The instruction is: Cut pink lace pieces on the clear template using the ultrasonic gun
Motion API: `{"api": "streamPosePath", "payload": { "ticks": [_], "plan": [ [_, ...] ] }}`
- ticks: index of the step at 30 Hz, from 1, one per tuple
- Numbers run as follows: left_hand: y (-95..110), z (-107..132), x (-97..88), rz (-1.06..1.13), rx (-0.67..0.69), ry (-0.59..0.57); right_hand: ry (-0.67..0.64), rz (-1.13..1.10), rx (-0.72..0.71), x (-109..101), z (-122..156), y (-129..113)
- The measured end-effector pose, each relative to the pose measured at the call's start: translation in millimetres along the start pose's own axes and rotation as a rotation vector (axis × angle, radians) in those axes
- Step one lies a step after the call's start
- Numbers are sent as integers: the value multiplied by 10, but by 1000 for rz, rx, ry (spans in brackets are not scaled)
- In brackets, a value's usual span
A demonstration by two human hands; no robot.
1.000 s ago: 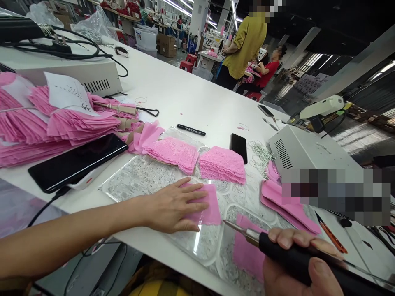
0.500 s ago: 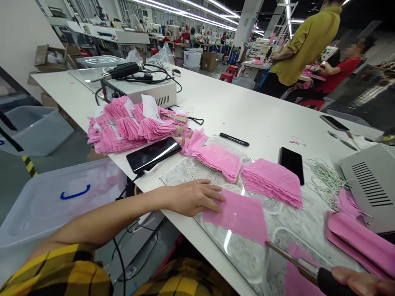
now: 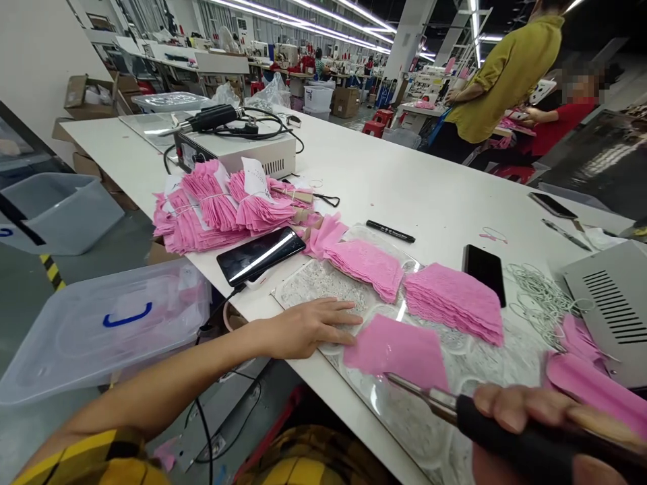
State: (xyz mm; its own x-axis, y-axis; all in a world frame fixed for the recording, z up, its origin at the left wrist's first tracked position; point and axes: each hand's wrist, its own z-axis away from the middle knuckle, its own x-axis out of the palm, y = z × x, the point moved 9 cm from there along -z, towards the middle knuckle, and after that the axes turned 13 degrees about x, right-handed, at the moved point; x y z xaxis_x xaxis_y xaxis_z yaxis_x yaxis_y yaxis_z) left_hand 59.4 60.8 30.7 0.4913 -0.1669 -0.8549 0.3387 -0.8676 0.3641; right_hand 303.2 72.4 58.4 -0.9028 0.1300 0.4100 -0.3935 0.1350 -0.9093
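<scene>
A single pink fabric piece (image 3: pixel 399 350) lies flat on a clear, scuffed plate (image 3: pixel 404 417) on the table. My left hand (image 3: pixel 303 327) rests palm down at its left edge, fingers stretched out, with fingertips at the cloth's left corner. In my right hand (image 3: pixel 536 411), at the lower right, the fingers wrap round a black-handled tool (image 3: pixel 505 431) with a slim metal tip. That tip is at the near edge of the pink piece, around its middle. Two stacks of similar pink pieces, the left stack (image 3: pixel 366 266) and the right stack (image 3: pixel 455 300), sit just beyond.
Tied pink bundles (image 3: pixel 217 209) lie at the left before a grey box (image 3: pixel 242 151) bearing another black-handled tool. Phones (image 3: pixel 260 254), a black marker (image 3: pixel 390 231), elastic loops (image 3: pixel 538 296) and a vented box (image 3: pixel 606 303) occupy the table. A lidded bin (image 3: pixel 106 323) stands left. Two people are beyond.
The tool in my right hand has moved left, its tip going from the cloth's right corner to the middle of its near edge. My left fingers have drawn back slightly toward the cloth's left edge.
</scene>
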Motion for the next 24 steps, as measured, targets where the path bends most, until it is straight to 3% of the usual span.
{"api": "streamPosePath", "payload": {
  "ticks": [3, 6, 24],
  "plan": [
    [10, 39, 18, -10, 14, 16, -63, 2, 63, 469, 108, 21],
    [13, 44, 18, -21, 19, 27, -109, -2, 58, 664, 176, 62],
    [23, 60, 22, -67, 22, 25, -230, 25, -10, 820, 189, 156]
  ]
}}
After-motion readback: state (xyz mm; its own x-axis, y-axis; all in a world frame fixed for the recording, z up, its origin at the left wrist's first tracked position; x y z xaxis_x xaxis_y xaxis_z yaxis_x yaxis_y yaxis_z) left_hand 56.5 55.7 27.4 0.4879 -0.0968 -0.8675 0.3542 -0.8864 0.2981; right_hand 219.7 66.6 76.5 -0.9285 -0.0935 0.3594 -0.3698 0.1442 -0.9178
